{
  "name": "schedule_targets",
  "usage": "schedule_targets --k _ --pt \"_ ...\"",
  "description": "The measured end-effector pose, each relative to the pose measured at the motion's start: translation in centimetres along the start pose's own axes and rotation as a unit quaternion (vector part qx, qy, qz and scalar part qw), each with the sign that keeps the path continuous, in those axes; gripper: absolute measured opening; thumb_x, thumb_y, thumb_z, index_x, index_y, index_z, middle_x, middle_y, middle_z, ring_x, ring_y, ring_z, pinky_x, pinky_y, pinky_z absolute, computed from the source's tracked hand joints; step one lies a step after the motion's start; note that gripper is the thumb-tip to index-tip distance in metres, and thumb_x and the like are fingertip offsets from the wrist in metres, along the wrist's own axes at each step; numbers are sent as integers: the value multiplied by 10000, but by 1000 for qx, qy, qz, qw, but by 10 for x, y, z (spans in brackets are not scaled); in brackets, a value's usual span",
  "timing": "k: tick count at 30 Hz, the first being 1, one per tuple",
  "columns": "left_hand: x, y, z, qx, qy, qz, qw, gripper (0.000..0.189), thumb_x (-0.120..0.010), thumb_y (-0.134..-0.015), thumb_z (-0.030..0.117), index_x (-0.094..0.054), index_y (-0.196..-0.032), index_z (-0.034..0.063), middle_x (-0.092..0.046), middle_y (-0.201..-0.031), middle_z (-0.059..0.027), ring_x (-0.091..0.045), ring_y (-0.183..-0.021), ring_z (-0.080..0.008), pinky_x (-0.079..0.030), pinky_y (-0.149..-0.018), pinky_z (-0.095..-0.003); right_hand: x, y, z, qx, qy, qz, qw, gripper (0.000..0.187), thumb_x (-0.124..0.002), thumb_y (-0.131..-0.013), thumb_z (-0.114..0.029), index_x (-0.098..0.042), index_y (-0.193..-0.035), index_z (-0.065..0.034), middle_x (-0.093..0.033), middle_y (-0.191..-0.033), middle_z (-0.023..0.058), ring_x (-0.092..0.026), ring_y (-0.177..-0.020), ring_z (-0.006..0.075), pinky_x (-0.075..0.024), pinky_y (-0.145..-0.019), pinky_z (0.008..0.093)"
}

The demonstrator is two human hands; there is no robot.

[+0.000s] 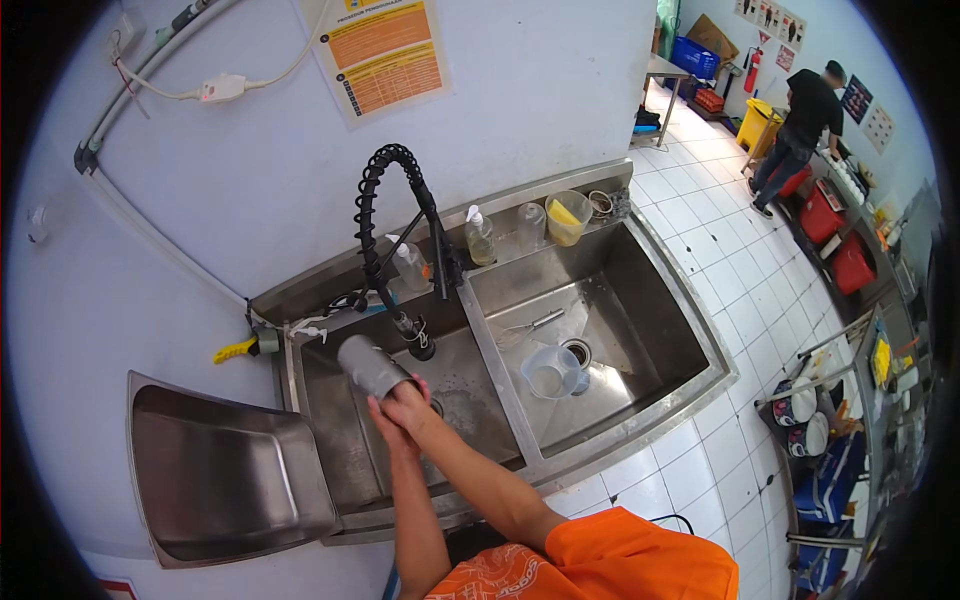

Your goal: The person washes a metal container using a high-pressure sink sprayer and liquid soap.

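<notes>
A grey cylindrical container [369,366] is tilted over the left basin of a stainless steel sink, below and left of the black spring faucet's spray head [421,346]. My right hand [405,401] reaches into the container's open end, its fingers hidden inside. Against the rim and underside, my left hand [391,426] supports the container. In the right basin lie a wire whisk [531,328] and a clear plastic measuring jug [551,373] beside the drain.
Along the back ledge stand pump bottles [481,236], a clear jar [532,225] and a plastic tub [568,225] holding a yellow sponge. A steel pan [225,472] adjoins the sink's left side. One person [810,112] stands at a far counter.
</notes>
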State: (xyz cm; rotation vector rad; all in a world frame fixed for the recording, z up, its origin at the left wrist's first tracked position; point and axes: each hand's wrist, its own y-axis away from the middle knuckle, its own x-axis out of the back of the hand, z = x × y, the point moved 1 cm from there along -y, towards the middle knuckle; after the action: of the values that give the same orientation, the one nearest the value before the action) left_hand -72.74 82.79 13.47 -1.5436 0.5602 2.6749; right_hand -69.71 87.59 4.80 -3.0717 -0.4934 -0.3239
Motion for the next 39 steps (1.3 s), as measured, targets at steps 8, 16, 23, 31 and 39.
schedule_targets --k 8,16,23,31,39 --pt "-27 -14 5 -51 165 -148 974 755 -580 -833 593 -457 -1286 2 -567 -1192 -158 -572 -1075 -263 -479 -912 -421 -19 4 6 2 -11 49 999 668 -480 -876 -559 -459 -1384 -125 -437 -1435 78 -433 -1283 240 -329 -1072 383" --pt "-13 9 14 -41 -143 44 988 707 -608 -833 564 -462 -1302 56 -561 -1226 -130 -565 -1107 -265 -465 -957 -428 -29 -35 51 -55 -131 54 988 678 -479 -873 -572 -458 -1381 -124 -440 -1431 74 -444 -1271 238 -335 -1068 377" --pt "-14 12 -13 23 77 18 997 698 -614 -836 550 -476 -1281 30 -580 -1185 -121 -567 -1101 -270 -471 -955 -415 -40 -15 27 140 -869 102 463 782 -520 -758 -701 -553 -1259 -101 -587 -1176 91 -568 -976 223 -492 -853 325" --pt "16 -16 -8 -31 33 102 994 684 -493 -861 639 -539 -1231 66 -600 -1157 -103 -563 -1064 -306 -487 -910 -457 28 28 -73 191 -927 -95 309 730 -586 -823 -543 -441 -1364 -74 -562 -1216 88 -544 -1101 238 -457 -935 362" --pt "-15 8 3 -55 -165 100 980 695 -640 -838 516 -435 -1322 62 -553 -1210 -111 -552 -1120 -252 -456 -961 -427 58 43 -89 185 10 184 965 360 -517 -956 -174 -517 -1292 -44 -611 -1147 106 -599 -1052 233 -460 -949 343"
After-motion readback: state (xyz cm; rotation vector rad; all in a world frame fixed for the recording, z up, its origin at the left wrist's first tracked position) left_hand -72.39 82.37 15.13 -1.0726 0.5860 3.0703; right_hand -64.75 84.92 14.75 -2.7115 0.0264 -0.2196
